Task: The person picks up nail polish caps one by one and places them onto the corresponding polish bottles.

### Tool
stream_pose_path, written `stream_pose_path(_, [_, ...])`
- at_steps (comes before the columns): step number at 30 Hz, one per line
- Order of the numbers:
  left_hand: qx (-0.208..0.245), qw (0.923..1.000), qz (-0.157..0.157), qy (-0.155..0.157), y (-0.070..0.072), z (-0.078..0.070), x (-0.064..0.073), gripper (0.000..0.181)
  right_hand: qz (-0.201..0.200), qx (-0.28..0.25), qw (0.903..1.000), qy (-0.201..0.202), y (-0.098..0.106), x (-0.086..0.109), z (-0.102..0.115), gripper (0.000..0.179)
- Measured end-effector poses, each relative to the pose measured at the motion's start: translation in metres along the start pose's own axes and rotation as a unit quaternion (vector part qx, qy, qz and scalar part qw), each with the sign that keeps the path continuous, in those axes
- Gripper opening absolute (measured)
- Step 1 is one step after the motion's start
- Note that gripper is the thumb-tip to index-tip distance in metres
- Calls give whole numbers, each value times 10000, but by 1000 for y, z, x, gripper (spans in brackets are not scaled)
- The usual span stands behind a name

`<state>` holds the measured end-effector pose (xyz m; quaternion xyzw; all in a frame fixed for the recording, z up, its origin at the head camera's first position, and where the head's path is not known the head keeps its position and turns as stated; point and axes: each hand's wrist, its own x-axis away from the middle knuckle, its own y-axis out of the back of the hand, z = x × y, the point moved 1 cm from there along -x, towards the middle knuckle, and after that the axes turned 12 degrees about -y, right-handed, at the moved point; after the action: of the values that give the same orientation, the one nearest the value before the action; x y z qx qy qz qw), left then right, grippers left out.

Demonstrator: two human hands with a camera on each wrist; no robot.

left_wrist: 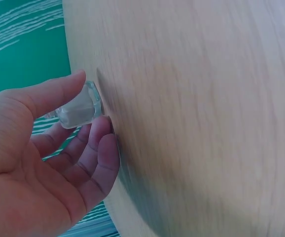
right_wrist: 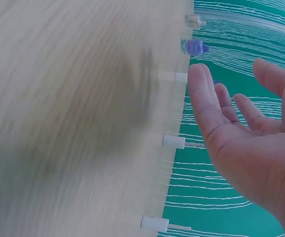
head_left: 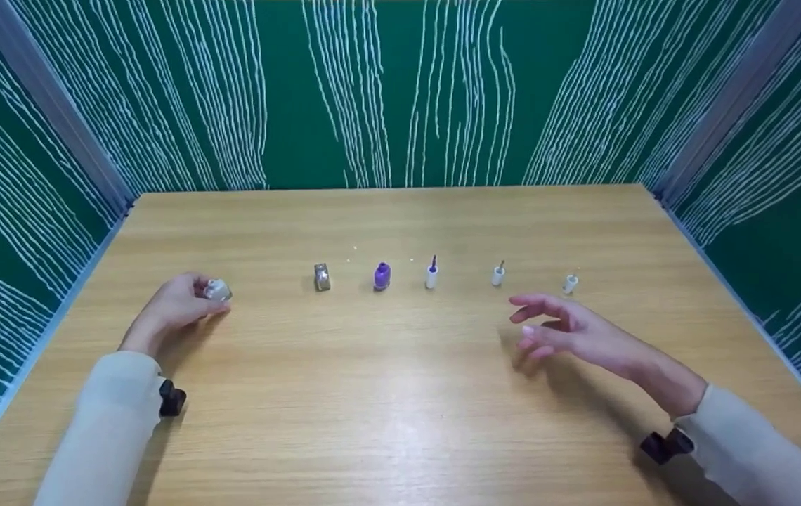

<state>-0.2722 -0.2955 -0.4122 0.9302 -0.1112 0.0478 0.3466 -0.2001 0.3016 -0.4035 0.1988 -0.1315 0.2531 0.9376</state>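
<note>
My left hand [head_left: 179,306] pinches a small clear glass nail polish bottle [left_wrist: 81,108] with whitish contents between thumb and fingers, at the table's left side. The bottle is upright, its base at or close to the tabletop; contact cannot be told. My right hand [head_left: 569,334] hovers over the right side with fingers apart and holds nothing. Beyond it stand a white cap [head_left: 498,275] and another white cap [head_left: 570,284], brushes up. Farther left are a white cap with a purple brush [head_left: 431,275], an open purple nail polish bottle [head_left: 382,277] and a glittery silver bottle [head_left: 322,277].
The wooden table [head_left: 372,393] is bordered by green walls [head_left: 288,91] with white wavy lines. Tiny pale specks lie behind the row of bottles and caps. A dark wrist device [head_left: 172,398] sits on the left sleeve, another [head_left: 667,446] on the right.
</note>
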Motion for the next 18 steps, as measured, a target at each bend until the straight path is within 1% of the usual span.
stream_pose_path(4, [-53,10000,62,9,-2,3,2,64,-11,-52,9999,-108,-2,0,-4,57])
stream_pose_path(10, [-127,9999,18,50,-1,0,3,60,15,-101,9998,-172,-2,-2,-3,57])
stream_pose_path(13, [-168,9999,1,23,0,-2,3,58,81,-105,9998,-145,-2,-4,-1,56])
stream_pose_path(18, [-325,9993,39,-157,-1,-5,4,55,246,-181,9995,-73,-4,-6,0,56])
